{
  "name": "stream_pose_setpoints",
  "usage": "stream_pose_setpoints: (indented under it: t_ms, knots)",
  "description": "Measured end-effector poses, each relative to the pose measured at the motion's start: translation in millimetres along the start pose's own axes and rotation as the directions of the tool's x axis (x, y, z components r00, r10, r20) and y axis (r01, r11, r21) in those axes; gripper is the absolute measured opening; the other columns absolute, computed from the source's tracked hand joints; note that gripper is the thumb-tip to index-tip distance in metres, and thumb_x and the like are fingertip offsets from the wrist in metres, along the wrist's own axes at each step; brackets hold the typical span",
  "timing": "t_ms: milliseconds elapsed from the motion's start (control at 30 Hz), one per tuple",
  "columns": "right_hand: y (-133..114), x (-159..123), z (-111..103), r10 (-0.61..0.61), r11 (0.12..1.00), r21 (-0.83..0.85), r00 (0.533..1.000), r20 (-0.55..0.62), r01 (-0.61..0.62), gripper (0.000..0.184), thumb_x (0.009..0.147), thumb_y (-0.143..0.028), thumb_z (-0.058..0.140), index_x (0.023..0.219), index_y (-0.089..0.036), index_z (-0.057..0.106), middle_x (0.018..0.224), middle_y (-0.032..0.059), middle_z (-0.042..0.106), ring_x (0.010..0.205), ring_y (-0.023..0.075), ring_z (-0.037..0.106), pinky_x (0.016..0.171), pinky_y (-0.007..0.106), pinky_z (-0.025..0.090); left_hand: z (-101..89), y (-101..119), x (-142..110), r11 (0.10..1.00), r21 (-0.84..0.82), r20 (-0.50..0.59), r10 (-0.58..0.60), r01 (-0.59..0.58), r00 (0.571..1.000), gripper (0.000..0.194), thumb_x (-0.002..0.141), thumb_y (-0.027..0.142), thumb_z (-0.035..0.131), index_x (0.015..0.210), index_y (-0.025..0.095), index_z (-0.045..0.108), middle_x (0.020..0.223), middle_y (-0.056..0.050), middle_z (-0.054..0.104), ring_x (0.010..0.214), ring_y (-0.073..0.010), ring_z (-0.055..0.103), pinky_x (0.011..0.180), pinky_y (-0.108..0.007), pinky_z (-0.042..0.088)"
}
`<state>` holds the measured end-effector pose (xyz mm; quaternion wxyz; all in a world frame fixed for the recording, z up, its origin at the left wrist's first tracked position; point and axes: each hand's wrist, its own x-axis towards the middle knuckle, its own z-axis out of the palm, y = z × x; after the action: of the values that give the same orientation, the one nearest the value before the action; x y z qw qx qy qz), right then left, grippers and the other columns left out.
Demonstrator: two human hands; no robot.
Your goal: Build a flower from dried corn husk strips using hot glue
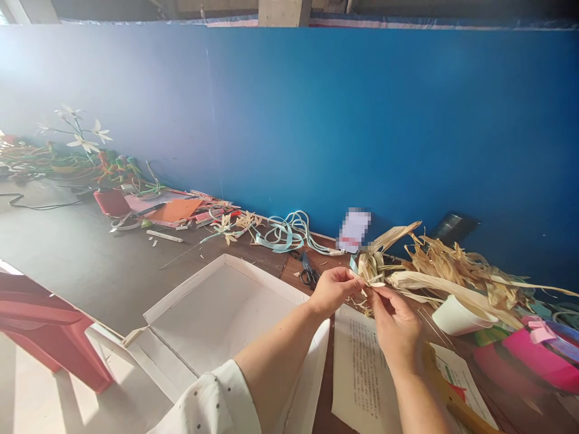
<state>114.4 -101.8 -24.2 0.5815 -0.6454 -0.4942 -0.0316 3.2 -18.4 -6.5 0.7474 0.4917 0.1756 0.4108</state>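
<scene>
Fingertips of my left hand (333, 292) and my right hand (398, 322) meet in a pinch on a small corn husk flower (376, 284). Its pale, narrow petals stick out between the fingers; its centre is mostly hidden. Just behind it lies a bunch of dried corn husks (423, 259), spread along the wall side of the table. Black-handled scissors (308, 274) rest to the left of my left hand. Below my hands is a printed sheet (359, 367), partly covered by my right forearm.
An open white cardboard box (226, 319) lies at front left. To the right stand a white cup (461, 316) and a pink item (540, 355). Along the blue wall (362, 120) are pale blue cord (294, 232), finished husk flowers (228, 226) and orange paper (176, 211). A red stool (49, 325) stands left.
</scene>
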Motion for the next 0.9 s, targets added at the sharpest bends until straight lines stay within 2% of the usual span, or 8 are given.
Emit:
stream_pose_setpoints:
  t_ms: [100, 300, 533, 767, 900]
  knots:
    - [1, -1, -2, -0.106, 0.993, -0.054, 0.994, -0.035, 0.104, 0.020, 0.080, -0.036, 0.062, 0.091, -0.020, 0.068, 0.088, 0.0067, 0.070, 0.077, 0.0195, 0.064, 0.075, 0.032, 0.049, 1.0, 3, -2, 1.000, -0.015, 0.013, -0.018, 0.018, 1.000, 0.040, 0.056, 0.044, 0.077, 0.066, 0.011, 0.057, 0.060, 0.000, 0.053, 0.054, -0.0061, 0.045, 0.057, -0.022, 0.035]
    - [2, 1, -4, -0.235, 0.964, -0.142, 0.970, -0.055, 0.225, 0.016, 0.081, -0.029, 0.062, 0.094, -0.021, 0.068, 0.089, 0.0049, 0.070, 0.078, 0.0177, 0.064, 0.076, 0.031, 0.048, -1.0, 5, -2, 0.996, -0.086, 0.060, -0.024, 0.029, 0.998, 0.038, 0.059, 0.042, 0.077, 0.069, 0.011, 0.058, 0.063, 0.000, 0.053, 0.057, -0.0065, 0.046, 0.060, -0.022, 0.036]
    - [5, 5, -4, -0.352, 0.930, -0.129, 0.936, -0.031, 0.345, 0.013, 0.082, -0.024, 0.060, 0.093, -0.020, 0.066, 0.092, 0.0056, 0.068, 0.086, 0.0190, 0.063, 0.082, 0.034, 0.047, -2.7, 10, -2, 0.989, -0.146, 0.071, 0.012, -0.002, 0.997, 0.038, 0.061, 0.040, 0.078, 0.078, 0.010, 0.062, 0.071, -0.002, 0.057, 0.063, -0.0072, 0.050, 0.066, -0.022, 0.037]
    - [6, 4, -4, -0.353, 0.928, -0.120, 0.935, 0.021, 0.353, 0.015, 0.084, -0.024, 0.058, 0.096, -0.021, 0.066, 0.096, 0.0061, 0.067, 0.089, 0.0195, 0.062, 0.083, 0.035, 0.047, -1.6, 12, -2, 0.988, -0.144, 0.033, 0.052, -0.047, 0.998, 0.039, 0.055, 0.039, 0.080, 0.066, 0.011, 0.054, 0.065, 0.000, 0.055, 0.060, -0.0066, 0.048, 0.063, -0.022, 0.036]
    - [4, 3, -4, -0.324, 0.939, -0.111, 0.945, 0.034, 0.326, 0.015, 0.084, -0.026, 0.058, 0.097, -0.021, 0.065, 0.096, 0.0065, 0.067, 0.089, 0.0201, 0.062, 0.083, 0.036, 0.047, -0.6, 10, -1, 0.989, -0.145, 0.011, 0.027, -0.025, 1.000, 0.042, 0.056, 0.042, 0.079, 0.066, 0.013, 0.051, 0.063, 0.000, 0.055, 0.058, -0.0076, 0.050, 0.063, -0.023, 0.038]
